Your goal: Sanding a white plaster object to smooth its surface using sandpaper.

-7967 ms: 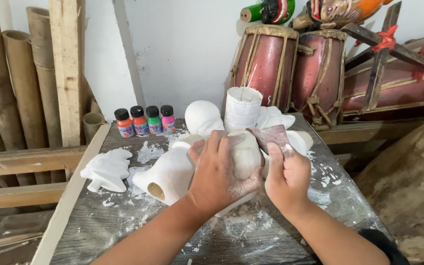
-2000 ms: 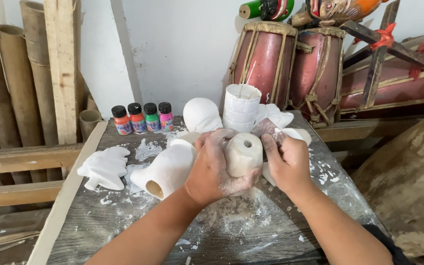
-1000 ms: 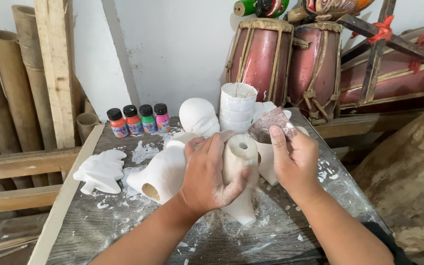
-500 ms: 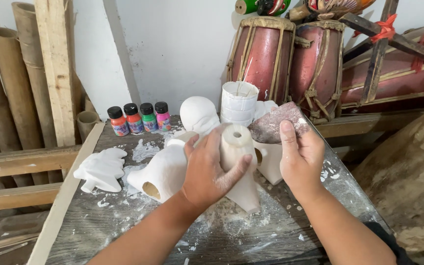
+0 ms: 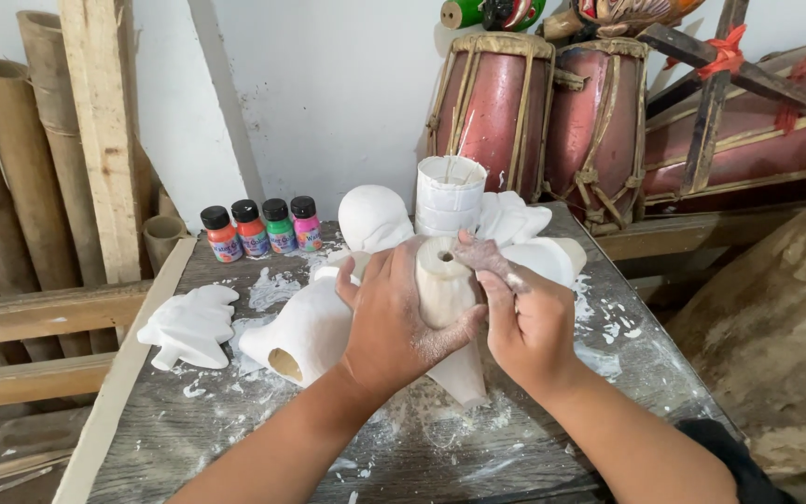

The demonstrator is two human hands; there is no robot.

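**Both hands on the plaster piece**

Your left hand [image 5: 394,322] has a closed grip around the white plaster piece [image 5: 448,308], fingers wrapped on its upper body. Piece stands roughly upright, hole at the top, lower end down near the surface [image 5: 534,439]. Your right hand [image 5: 526,322] presses against its right side, fingers curled over a small grey pad at the top; looks like sandpaper, can't confirm. Just left, touching your wrist: a hollow white casting [image 5: 302,331] on its side. Further left, a flat white leaf-like casting [image 5: 188,324]. Behind: four paint bottles [image 5: 259,227], a white cylinder [image 5: 449,194], two red drums [image 5: 543,117].
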